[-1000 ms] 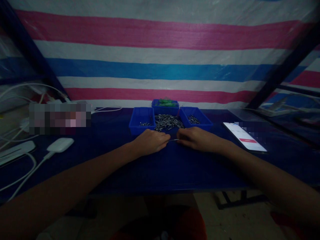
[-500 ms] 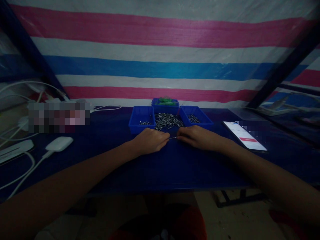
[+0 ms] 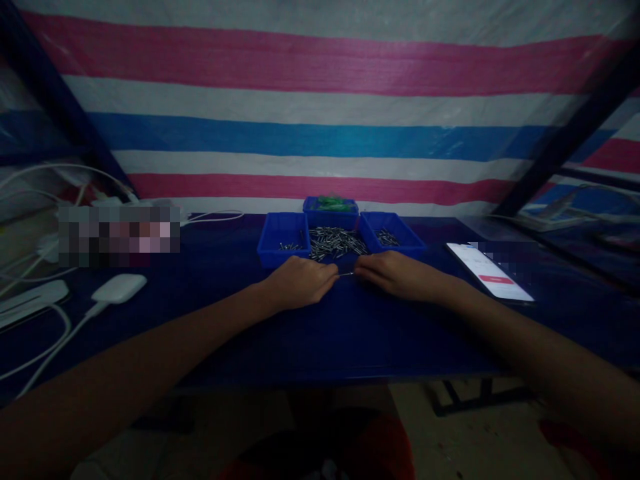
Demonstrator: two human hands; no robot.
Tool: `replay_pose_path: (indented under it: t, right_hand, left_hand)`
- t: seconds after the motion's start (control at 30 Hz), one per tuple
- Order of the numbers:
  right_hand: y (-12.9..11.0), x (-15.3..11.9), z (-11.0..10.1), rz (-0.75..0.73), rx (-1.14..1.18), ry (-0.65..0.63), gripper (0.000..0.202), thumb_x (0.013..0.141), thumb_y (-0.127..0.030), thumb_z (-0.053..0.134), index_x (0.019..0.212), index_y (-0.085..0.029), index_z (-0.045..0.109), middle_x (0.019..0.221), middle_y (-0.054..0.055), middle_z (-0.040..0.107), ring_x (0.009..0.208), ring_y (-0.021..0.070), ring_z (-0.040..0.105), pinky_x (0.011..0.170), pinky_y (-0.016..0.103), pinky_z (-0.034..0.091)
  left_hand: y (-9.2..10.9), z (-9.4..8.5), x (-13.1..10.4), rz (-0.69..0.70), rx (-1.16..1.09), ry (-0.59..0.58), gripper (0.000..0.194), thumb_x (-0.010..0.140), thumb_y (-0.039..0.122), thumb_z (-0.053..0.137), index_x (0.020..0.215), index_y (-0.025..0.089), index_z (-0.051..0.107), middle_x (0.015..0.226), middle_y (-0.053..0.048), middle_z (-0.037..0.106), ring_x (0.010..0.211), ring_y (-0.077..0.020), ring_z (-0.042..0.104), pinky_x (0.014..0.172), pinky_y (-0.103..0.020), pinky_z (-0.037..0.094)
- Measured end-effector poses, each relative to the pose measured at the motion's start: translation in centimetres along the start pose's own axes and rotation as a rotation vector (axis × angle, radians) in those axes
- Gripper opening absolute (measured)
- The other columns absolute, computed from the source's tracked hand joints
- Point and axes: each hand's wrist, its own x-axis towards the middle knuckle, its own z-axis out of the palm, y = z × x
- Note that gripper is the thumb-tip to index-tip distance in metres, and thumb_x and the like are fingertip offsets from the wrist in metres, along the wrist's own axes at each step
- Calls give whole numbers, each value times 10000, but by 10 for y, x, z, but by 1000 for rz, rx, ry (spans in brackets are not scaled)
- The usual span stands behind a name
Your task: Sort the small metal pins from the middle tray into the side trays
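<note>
Both hands rest on the dark blue worktop (image 3: 320, 333), close together near its middle. The left hand (image 3: 300, 283) is curled closed, its fingertips pinching one end of a thin, short metal pin (image 3: 346, 273). The right hand (image 3: 395, 275), at 3 o'clock from the left, is also curled and grips the other end of the same pin, so the pin bridges the small gap between the two hands, roughly level and just above the worktop.

At 12 o'clock from the hands lies a loose heap of small silvery metal pins (image 3: 335, 242) on the worktop, just beyond the fingertips. A square blue plastic tray (image 3: 283, 239) sits at 11 o'clock with a few pins inside; a second blue plastic tray (image 3: 393, 240) sits at 1 o'clock, also holding some pins. Behind the heap, a third blue tray with green pieces (image 3: 331, 207) stands against the striped pink, white and blue tarpaulin (image 3: 320, 107).

A lit smartphone with a white screen (image 3: 490, 273) lies flat at 3 o'clock, well apart from the right hand. At 9 o'clock, a white oval charger with a cable (image 3: 119, 288) rests near the worktop's left side.
</note>
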Motion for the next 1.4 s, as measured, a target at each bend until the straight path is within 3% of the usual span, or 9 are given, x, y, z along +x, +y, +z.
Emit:
replay_pose_path:
  t: [1.23, 1.4]
  right_hand:
    - [-1, 0, 0, 0, -10, -8, 298, 906, -335, 327, 763, -164, 525, 703, 25, 573, 614, 108, 522, 599, 254, 359]
    - [0, 0, 0, -20, -10, -26, 260, 900, -315, 344, 851, -162, 547, 773, 39, 599, 665, 118, 539, 625, 258, 372]
  left_hand:
    - [1, -5, 1, -43, -28, -27, 254, 869, 255, 331, 792, 146, 546, 642, -10, 613, 526, -110, 547, 473, -231, 316]
    - [0, -4, 1, -20, -50, -22, 224, 854, 249, 356, 778, 153, 544, 683, -6, 627, 564, -107, 559, 490, -227, 324]
